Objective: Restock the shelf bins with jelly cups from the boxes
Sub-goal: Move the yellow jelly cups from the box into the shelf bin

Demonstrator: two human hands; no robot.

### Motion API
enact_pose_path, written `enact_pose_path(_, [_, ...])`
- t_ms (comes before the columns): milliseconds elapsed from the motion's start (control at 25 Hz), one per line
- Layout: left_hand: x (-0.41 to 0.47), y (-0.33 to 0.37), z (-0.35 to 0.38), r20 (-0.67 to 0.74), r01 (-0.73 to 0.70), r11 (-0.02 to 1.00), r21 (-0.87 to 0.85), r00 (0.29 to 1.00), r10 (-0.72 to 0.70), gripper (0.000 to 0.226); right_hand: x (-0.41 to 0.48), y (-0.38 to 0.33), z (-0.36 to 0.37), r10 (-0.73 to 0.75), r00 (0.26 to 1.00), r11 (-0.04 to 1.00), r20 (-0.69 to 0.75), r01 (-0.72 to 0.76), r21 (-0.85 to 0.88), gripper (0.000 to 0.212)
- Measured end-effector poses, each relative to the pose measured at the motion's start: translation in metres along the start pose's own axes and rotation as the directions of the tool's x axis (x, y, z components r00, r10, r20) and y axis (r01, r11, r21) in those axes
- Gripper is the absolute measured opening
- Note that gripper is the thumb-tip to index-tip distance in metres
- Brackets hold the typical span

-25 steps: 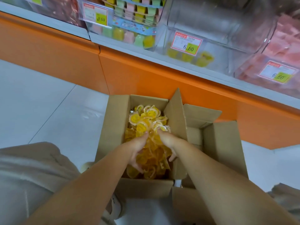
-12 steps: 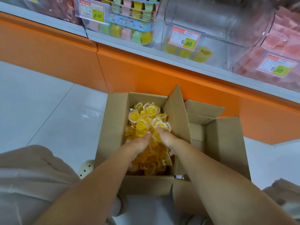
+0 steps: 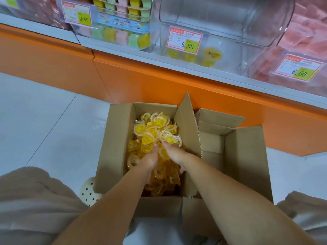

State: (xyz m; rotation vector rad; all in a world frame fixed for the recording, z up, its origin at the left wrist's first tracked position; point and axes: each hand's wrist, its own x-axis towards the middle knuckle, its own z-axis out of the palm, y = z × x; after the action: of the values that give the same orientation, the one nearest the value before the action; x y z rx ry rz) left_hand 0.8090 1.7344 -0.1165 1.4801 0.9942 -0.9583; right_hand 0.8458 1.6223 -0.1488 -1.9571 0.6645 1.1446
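The small yellow translucent jelly cups (image 3: 155, 124) lay heaped loose in the open brown cardboard box (image 3: 115, 147) on the floor, piled highest toward its twelve o'clock end. Both hands were sunk into the heap side by side, backs up, the left hand (image 3: 150, 159) just at nine o'clock of the right hand (image 3: 173, 154), fingertips pointing to twelve o'clock. The fingers were part-buried among the cups, so I could not tell whether either hand had closed on any or merely lay spread over them.

By their look, the cups would be light, stiff-walled and slick, with thin sealed lids that could dent or peel. Loose ones would likely slide off one another, so a two-handed scoop from beneath the heap would suit better than pinching rims.

At one o'clock of the box, the clear plastic shelf bin (image 3: 230, 23) behind the white-and-red price label (image 3: 184, 41) held only a few yellow cups on its floor. The pile's depth, the box bottom and both palms were hidden. The second brown cardboard box (image 3: 247, 156) at three o'clock showed no cups, though the right forearm covered its near corner.
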Motion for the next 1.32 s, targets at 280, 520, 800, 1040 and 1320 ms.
enact_pose_path(280, [-0.015,-0.011,-0.001,0.029,-0.054,0.958,-0.281,0.997,0.065,0.060,0.005,0.005,-0.005,-0.002,0.999,0.996,0.036,-0.001,0.084,0.086])
enact_pose_path(520, [-0.017,-0.019,-0.011,0.079,-0.042,0.895,-0.444,0.993,0.086,0.066,0.006,0.008,0.003,0.020,0.994,0.988,0.105,-0.035,0.148,0.085])
enact_pose_path(800, [-0.007,-0.024,-0.005,0.012,-0.116,0.913,-0.392,0.991,0.132,0.060,0.005,0.013,-0.006,-0.021,0.987,0.988,0.162,-0.003,0.151,0.078])
enact_pose_path(1040, [-0.005,-0.021,-0.005,0.022,-0.084,0.929,-0.361,0.995,0.099,0.063,-0.003,0.010,-0.009,-0.026,0.977,0.991,0.212,-0.002,0.131,0.070])
enact_pose_path(1320, [-0.007,-0.015,-0.002,0.031,-0.025,0.934,-0.358,0.999,0.039,0.081,-0.023,0.005,-0.008,-0.067,0.983,0.993,0.169,0.050,0.105,0.064])
